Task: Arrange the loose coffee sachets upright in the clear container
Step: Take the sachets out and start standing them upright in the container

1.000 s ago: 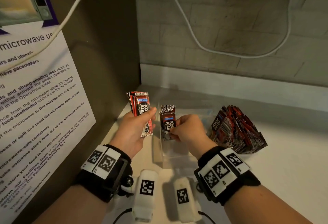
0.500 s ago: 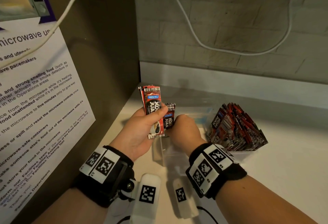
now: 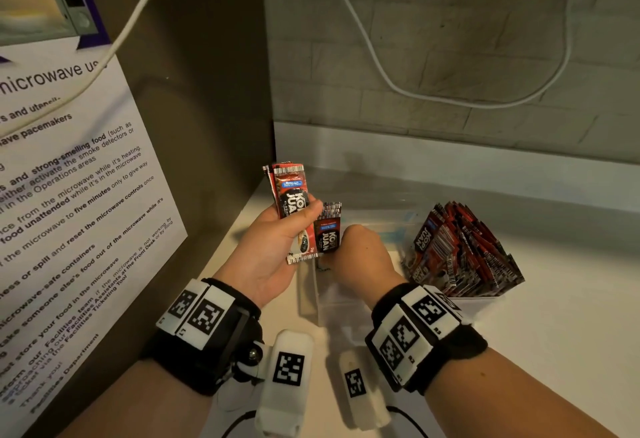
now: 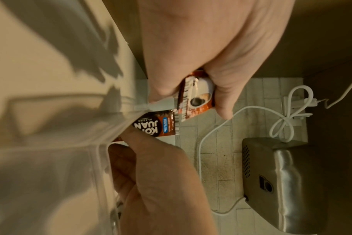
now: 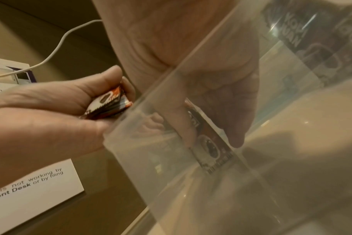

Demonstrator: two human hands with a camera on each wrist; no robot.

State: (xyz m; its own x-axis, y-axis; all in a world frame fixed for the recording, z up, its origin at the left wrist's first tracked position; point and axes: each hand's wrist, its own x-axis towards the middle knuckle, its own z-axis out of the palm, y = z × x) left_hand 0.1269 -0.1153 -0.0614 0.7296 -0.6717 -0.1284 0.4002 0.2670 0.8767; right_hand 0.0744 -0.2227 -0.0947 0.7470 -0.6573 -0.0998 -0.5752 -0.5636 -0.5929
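My left hand [image 3: 277,247] grips a small stack of red-and-black coffee sachets [image 3: 290,195] upright, just left of the clear container [image 3: 325,302]. The same stack [image 4: 197,93] shows between thumb and fingers in the left wrist view. My right hand [image 3: 360,257] reaches inside the container at its left wall and holds a few sachets [image 3: 327,229] standing on end against it. Seen through the clear wall, the fingers [image 5: 183,120] press these sachets [image 5: 211,143], whose lower edge is near the container floor.
A second clear box packed with fanned sachets [image 3: 460,250] stands to the right. A brown side panel with a microwave notice [image 3: 69,195] closes the left. A brick wall with a white cable [image 3: 381,66] is behind. White counter [image 3: 554,316] lies at the right.
My left hand with its stack has moved right, close beside the right hand. My right hand has pushed its sachets lower and nearer the container's left wall.
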